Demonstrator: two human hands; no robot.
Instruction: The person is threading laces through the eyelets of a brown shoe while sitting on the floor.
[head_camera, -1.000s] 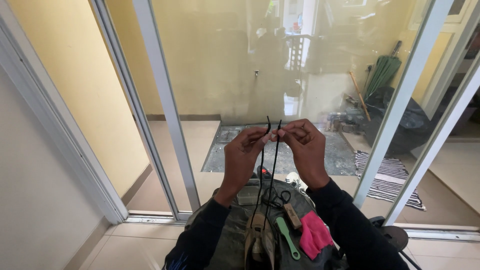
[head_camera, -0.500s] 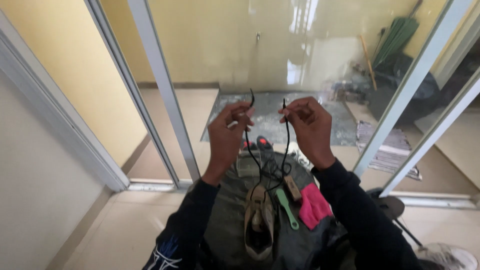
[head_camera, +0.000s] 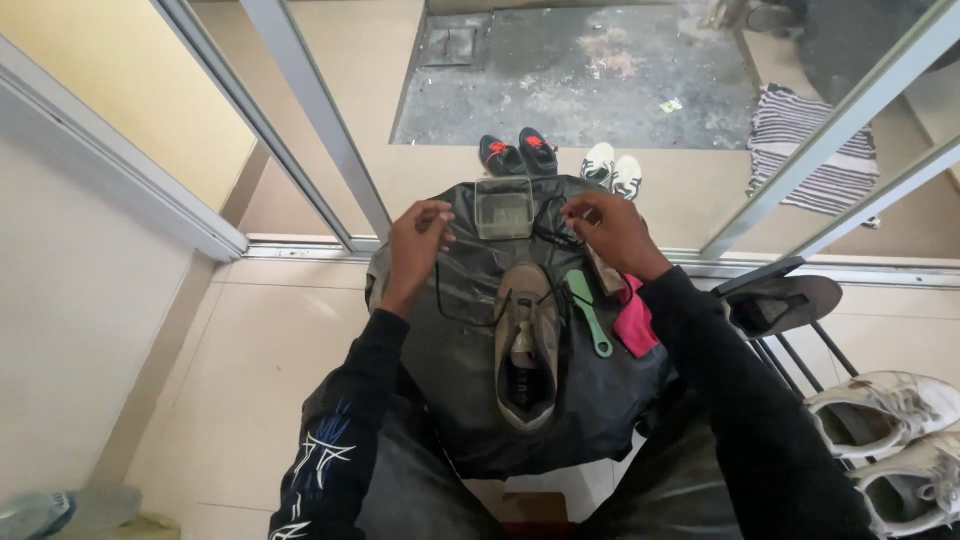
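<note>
A worn grey-brown shoe (head_camera: 527, 343) lies toe-away on a black plastic sheet (head_camera: 450, 380) spread over my lap. My left hand (head_camera: 417, 245) pinches one end of its black lace (head_camera: 445, 300), which loops down toward the shoe. My right hand (head_camera: 613, 233) pinches the other lace end near a small clear plastic box (head_camera: 503, 208) at the sheet's far edge. A green brush handle (head_camera: 588, 310) and a pink cloth (head_camera: 635, 318) lie just right of the shoe.
Two pairs of shoes, black-red (head_camera: 518, 154) and white (head_camera: 613, 168), stand outside the glass sliding door (head_camera: 300, 110). White sneakers (head_camera: 890, 430) and a sandal on a rack (head_camera: 785, 300) are at my right. A striped mat (head_camera: 800, 150) lies outside. A plastic bottle (head_camera: 55, 510) lies at the bottom left.
My view has tipped down toward my lap. Both hands have lowered the lace ends from chest height to just above the shoe, moving slightly apart.
</note>
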